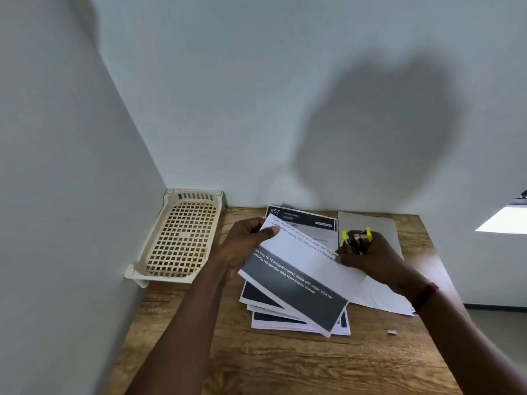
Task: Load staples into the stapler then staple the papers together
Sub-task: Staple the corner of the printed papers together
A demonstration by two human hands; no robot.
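A black stapler with yellow trim (358,238) sits in my right hand (370,259), whose fingers also pinch the right edge of a tilted bundle of printed papers (296,269). My left hand (245,243) grips the bundle's upper left corner, thumb on top. The bundle is lifted off a loose stack of printed sheets (273,317) lying on the wooden table (285,363). Another printed sheet headed "957" (302,219) lies flat behind the bundle.
A cream plastic lattice basket (179,238) stands in the left back corner against the walls. Blank white sheets (373,223) lie at the back right under my right hand. A small strip of staples (391,332) rests on the table at the right.
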